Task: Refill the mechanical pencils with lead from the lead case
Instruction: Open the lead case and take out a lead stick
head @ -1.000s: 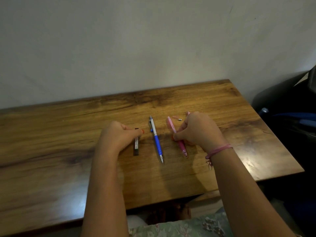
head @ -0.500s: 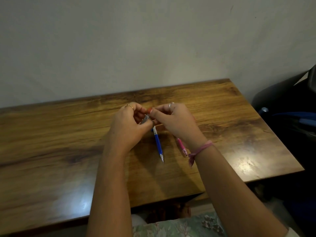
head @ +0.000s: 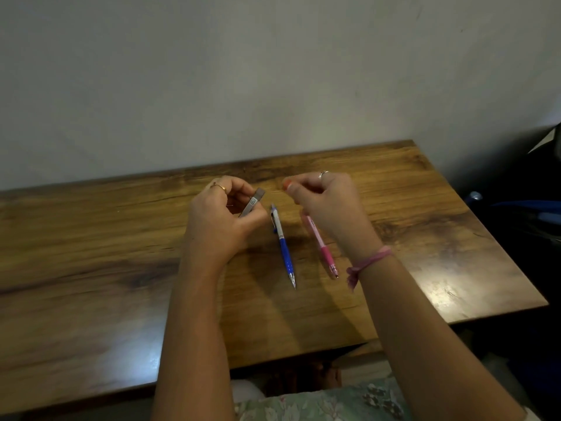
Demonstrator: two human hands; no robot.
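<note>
Nearest the camera: two bare forearms reaching up over the front edge of the wooden table (head: 91,299), a pink band (head: 368,260) tied at the right wrist.

Farther in, flat on the wood between the two arms: the blue pencil (head: 283,247) and, just to its right, the pink pencil (head: 321,249), tips toward the viewer, near each other but not touching. Pink pencil's far end tucked under the right hand, so cap on or off impossible to tell.

Farther still, raised above the table: left hand (head: 221,220) curled round the lead case (head: 252,205), thumb and fingers clamped on its lower part, upper end tilted up and to the right. Right hand (head: 324,202) apart from the case, thumb and forefinger tips pressed together as if nipping something thin (possibly a lead drawn from the case, too fine to make out, so cannot tell). Remaining fingers folded loosely into the palm, a ring on one.

Likely step in hand: getting a lead out and over to a pencil. Best done with the case kept steady and tilted only slightly, to avoid spilling extra leads. Light pinch only, no bending, since lead snaps easily. Then straight down into the open barrel of one pencil, held firm with the other hand.
</note>
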